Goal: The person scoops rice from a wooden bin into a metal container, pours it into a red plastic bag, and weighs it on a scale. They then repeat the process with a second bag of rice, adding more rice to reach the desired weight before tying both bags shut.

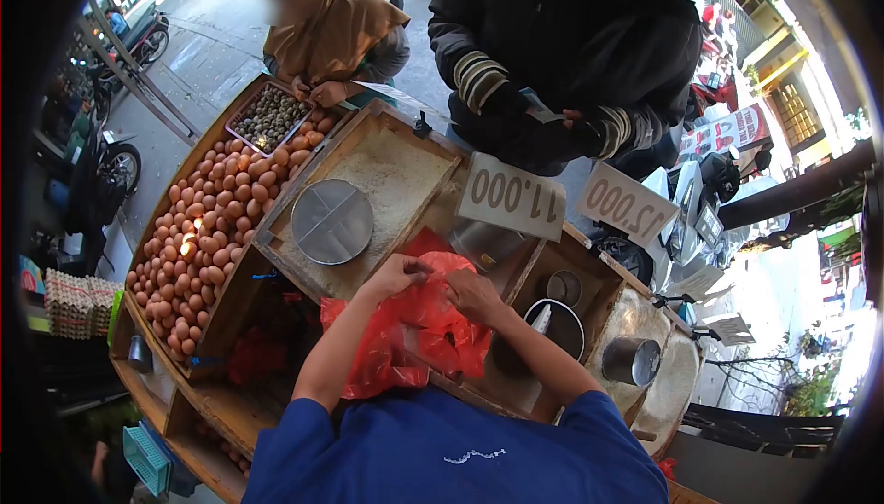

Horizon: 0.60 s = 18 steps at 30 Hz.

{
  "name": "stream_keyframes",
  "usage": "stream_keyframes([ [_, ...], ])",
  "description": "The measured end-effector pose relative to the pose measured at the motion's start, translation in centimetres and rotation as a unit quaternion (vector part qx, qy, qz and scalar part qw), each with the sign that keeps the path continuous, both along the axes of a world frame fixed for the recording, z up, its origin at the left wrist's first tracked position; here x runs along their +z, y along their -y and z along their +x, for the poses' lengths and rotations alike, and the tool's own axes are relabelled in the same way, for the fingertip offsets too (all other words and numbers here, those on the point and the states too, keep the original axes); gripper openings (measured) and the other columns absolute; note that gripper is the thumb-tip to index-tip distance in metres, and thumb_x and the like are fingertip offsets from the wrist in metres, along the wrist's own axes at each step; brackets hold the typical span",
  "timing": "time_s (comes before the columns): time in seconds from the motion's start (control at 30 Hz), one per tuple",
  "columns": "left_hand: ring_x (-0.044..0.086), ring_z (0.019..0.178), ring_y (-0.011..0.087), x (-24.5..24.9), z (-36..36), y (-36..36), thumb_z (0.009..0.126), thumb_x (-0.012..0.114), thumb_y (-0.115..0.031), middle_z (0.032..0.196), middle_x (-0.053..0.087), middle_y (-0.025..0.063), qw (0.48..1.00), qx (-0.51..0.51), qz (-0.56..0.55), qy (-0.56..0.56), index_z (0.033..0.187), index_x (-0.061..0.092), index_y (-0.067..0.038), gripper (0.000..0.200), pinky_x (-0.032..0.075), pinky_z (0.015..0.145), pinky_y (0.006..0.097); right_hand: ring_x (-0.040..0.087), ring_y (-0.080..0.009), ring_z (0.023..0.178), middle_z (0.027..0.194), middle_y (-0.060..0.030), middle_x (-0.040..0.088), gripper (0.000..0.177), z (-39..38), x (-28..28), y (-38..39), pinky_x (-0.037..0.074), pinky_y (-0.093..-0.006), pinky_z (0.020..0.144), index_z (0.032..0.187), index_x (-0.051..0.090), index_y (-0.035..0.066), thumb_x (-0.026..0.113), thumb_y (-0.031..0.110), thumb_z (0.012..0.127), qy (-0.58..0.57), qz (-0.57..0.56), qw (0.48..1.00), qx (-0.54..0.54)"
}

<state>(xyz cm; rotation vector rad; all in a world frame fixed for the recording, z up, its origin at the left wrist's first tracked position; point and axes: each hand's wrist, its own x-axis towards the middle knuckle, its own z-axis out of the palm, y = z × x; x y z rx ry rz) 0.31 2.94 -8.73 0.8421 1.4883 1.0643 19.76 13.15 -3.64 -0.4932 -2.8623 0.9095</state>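
Note:
A thin red plastic bag (pixel 391 352) hangs crumpled in front of my chest, over the near edge of the wooden stall. My left hand (pixel 402 277) pinches its upper part, fingertips pressed together. Close by on the right, my right hand (pixel 472 296) is closed on the bag's other side. What the bag holds is hidden by its folds. Just beyond my hands lies a metal container (pixel 486 244), partly covered by a price card (pixel 512 196). A round metal measuring can (pixel 332 221) rests on rice in the compartment to the left.
Brown eggs (pixel 207 237) fill the left bin, with a basket of small speckled eggs (pixel 269 117) behind. A pot (pixel 552 329) and metal can (pixel 631 360) stand at right. Two people face the stall; one in a black jacket (pixel 562 34) holds something paper-like.

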Motion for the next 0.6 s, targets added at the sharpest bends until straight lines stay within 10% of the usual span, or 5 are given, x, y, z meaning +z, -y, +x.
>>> stream_keyframes([
  [0.23,0.061,0.067,0.0102,1.9,-0.4,-0.6,0.074,0.070,-0.003,0.075,0.067,0.0042,0.990,0.036,-0.134,-0.023,0.087,0.069,-0.001,0.013,0.048,0.061,0.0250,0.059,-0.0349,0.078,0.079,-0.0157,0.060,0.017,0.4,-0.6,-1.1,0.047,-0.0459,0.068,0.083,0.052,0.005,0.056,0.022,0.081,0.036,0.022,0.999,0.027],
  [0.6,0.061,0.069,0.0136,6.7,4.0,0.8,0.074,0.066,0.001,0.077,0.067,0.0087,0.980,0.081,0.020,-0.181,0.095,0.066,0.000,0.021,0.049,0.064,0.0275,0.055,-0.0379,0.063,0.066,-0.0204,0.053,0.018,-0.5,0.7,0.3,0.042,-0.0448,0.057,0.075,0.050,0.001,0.049,0.017,0.083,-0.066,-0.178,0.978,-0.091],
])
